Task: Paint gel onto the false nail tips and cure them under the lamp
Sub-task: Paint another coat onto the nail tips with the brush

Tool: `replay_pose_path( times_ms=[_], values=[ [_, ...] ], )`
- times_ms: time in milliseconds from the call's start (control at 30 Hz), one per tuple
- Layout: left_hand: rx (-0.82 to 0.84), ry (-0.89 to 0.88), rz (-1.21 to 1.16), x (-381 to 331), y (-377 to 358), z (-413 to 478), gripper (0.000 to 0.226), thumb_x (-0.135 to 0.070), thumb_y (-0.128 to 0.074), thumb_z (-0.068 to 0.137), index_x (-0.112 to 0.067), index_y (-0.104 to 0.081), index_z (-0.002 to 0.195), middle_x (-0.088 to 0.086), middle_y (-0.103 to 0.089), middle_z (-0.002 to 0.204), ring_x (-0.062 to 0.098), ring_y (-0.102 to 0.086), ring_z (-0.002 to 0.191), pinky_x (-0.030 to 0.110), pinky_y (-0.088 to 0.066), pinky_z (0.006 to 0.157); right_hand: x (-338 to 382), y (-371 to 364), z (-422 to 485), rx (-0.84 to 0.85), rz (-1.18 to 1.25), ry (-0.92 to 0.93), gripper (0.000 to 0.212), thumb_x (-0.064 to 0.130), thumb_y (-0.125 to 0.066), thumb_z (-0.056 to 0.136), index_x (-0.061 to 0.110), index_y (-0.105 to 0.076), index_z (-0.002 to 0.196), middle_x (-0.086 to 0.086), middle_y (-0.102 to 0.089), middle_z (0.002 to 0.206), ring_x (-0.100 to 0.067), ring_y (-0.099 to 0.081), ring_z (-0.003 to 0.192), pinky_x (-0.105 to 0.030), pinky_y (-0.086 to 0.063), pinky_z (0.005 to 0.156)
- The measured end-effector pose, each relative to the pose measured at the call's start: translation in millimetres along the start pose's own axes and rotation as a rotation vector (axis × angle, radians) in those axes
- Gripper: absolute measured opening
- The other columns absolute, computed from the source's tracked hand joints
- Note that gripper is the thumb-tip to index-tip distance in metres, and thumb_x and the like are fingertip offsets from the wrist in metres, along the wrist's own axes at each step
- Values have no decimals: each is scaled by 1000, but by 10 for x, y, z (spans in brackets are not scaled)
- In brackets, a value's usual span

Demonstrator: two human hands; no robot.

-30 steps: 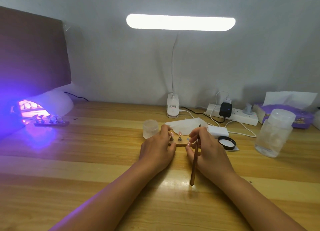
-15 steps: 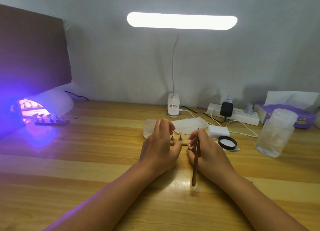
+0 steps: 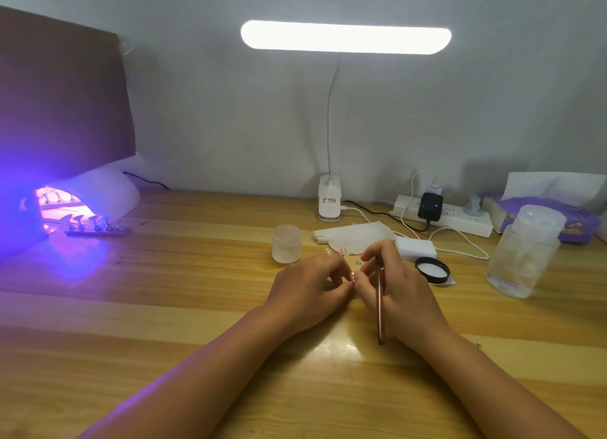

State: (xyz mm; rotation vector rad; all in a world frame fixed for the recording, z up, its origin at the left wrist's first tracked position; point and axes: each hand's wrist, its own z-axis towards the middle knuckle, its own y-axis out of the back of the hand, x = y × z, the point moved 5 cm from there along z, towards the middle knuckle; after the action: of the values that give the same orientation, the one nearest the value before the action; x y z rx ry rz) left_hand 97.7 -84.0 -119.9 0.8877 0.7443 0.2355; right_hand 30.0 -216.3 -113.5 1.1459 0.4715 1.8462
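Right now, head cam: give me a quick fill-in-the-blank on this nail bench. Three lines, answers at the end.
1. The hand gripping the brush is the ___ one.
2. The curing lamp at the table's left is switched ___.
3. The black lid lies ___ that hand and the large clear jar.
Missing words: right; on; between.

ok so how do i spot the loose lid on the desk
Find the white power strip at the back right of the desk. Come forward past the white block: the lid lies flat just right of the right hand. It alone is a black ring with a white centre, unlike the white block beside it.
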Motion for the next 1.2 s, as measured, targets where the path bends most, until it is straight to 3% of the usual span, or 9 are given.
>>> replay_pose_path(
  times_ms=[200,367,567,767,867,967,1033,1200],
  values=[
    [-10,-1,-47,9,7,5,6,-39,-62,91,-36,-65,95,-16,-65,94,2,-59,89,40,-55,73,-14,37,12,-31,112,-18,11,31,-44,98,23,-45,106,5,-67,87,-11,-68,74,-40,-59,67],
    [-13,-1,-57,10,3,8,9,-40,-63,90,-35,-64,98,-16,-65,99,2,-60,93,40,-55,75,-48,50,21,-36,259,-76,7,27,-39,103,23,-45,101,4,-72,82,-6,-71,68,-34,-61,65],
    [-8,6,-70,-2,17,6,9,-39,-65,89,-41,-56,89,-18,-65,102,0,-59,96,33,-53,74,-74,45,68,-52,416,-174,10,41,-37,101,33,-44,102,1,-72,78,-14,-71,62,-28,-58,55],
    [2,27,-101,33,1,6,14,-36,-67,87,-43,-55,84,-24,-64,96,-5,-58,99,23,-43,66,-187,74,92,-112,626,-408,8,34,-46,101,35,-38,102,-8,-62,87,-10,-61,52,-25,-51,44],
    [18,33,-116,43,-6,11,13,-34,-67,88,-43,-58,86,-27,-61,90,-7,-57,98,24,-45,69,-222,101,53,-144,755,-498,8,24,-57,97,25,-51,102,-7,-63,87,-9,-61,59,-24,-52,47],
    [21,36,-131,53,-3,12,9,-34,-67,88,-42,-63,88,-24,-65,95,-14,-56,90,25,-47,69,-147,61,21,-71,803,-460,17,33,-61,93,17,-64,98,-2,-68,76,-7,-59,58,-21,-50,49],
    [21,40,-141,60,-5,12,7,-33,-68,88,-40,-66,88,-24,-65,93,-21,-51,77,22,-39,64,-106,39,7,-42,759,-448,20,36,-60,93,16,-62,98,1,-67,67,-6,-55,52,-19,-46,46],
    [34,49,-140,62,-11,25,9,-34,-67,89,-42,-65,86,-23,-66,98,-22,-48,72,21,-35,61,-104,30,11,-14,717,-445,13,19,-62,92,12,-53,89,0,-56,54,-7,-43,44,-20,-34,41]
  ],
)
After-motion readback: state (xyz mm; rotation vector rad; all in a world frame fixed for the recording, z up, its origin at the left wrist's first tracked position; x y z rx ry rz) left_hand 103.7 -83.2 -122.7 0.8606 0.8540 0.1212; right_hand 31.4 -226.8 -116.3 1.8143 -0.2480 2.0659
